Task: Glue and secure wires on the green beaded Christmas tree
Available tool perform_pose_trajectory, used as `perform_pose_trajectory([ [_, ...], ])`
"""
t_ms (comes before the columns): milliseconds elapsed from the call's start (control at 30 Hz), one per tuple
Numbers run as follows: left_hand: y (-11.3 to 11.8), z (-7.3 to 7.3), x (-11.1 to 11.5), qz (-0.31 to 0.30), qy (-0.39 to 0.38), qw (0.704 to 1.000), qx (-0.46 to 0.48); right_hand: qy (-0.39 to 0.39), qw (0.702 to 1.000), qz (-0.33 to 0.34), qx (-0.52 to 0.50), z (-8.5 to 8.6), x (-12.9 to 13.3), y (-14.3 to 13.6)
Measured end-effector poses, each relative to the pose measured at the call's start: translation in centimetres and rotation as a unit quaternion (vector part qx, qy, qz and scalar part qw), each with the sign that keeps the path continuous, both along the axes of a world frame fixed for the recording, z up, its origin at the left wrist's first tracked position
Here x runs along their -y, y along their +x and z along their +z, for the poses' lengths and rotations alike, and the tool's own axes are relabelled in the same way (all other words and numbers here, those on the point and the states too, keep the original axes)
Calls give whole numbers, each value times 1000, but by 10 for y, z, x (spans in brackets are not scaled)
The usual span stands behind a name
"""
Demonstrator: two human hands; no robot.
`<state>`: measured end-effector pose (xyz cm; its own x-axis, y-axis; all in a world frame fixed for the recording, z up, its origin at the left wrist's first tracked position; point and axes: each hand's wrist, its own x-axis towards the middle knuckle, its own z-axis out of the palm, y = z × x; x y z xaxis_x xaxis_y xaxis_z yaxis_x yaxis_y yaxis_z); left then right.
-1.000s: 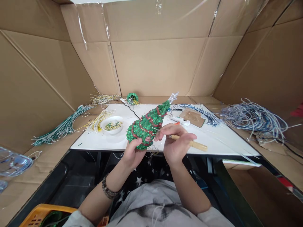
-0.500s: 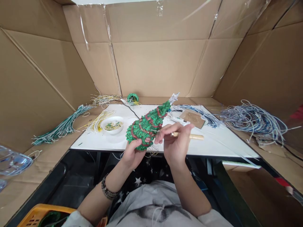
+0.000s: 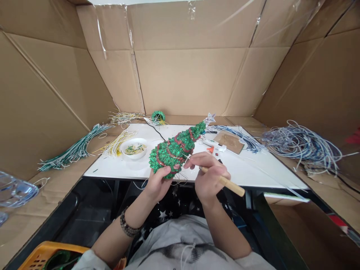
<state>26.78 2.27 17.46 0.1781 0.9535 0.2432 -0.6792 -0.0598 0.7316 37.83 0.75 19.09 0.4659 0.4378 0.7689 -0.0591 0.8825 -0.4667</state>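
A glittery green Christmas tree ornament (image 3: pixel 171 152) with red garland and a clear star (image 3: pixel 209 119) at its tip lies tilted in my left hand (image 3: pixel 160 183), top pointing up and to the right. My left fingers are closed around its lower end. Closed around the wooden handle of an awl (image 3: pixel 229 184), my right hand (image 3: pixel 209 176) is beside the tree's right side. The awl's thin metal shaft reaches the tree's surface; whether its tip goes in is not clear. Thin wires (image 3: pixel 181 180) hang beneath the tree.
On the white tabletop (image 3: pixel 107 170) are a white bowl (image 3: pixel 134 157) of small cut pieces, a glue gun (image 3: pixel 216 148) and a brown board (image 3: pixel 229 141). Wire bundles lie left (image 3: pixel 75 150) and right (image 3: pixel 300 144). Cardboard walls (image 3: pixel 185 78) surround the table. An orange basket (image 3: pixel 53 247) stands lower left.
My right hand has turned, and the awl's handle end has swung down toward me. The tree has shifted only slightly, and the glue gun shows more fully now.
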Motion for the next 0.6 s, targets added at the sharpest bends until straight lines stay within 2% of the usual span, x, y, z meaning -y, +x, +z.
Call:
perform_pose_trajectory([
  [33,0,0,0,5,0,1000,0,-9,1000,9,-5,1,0,0],
  [100,0,0,-1,7,2,1000,0,-67,994,75,-39,6,-2,3],
  [233,1,-2,-3,4,9,1000,3,-212,933,262,-128,16,-9,12],
  [300,1,-4,-4,1,9,1000,10,-230,910,311,-152,18,-13,16],
  [367,1,-5,-6,-2,4,1000,16,-225,899,339,-162,17,-14,18],
  [467,0,-6,-8,6,-5,1000,23,-196,912,324,-154,15,-12,16],
  [600,0,-4,-7,13,-11,1000,18,-121,971,187,-89,10,-5,11],
])
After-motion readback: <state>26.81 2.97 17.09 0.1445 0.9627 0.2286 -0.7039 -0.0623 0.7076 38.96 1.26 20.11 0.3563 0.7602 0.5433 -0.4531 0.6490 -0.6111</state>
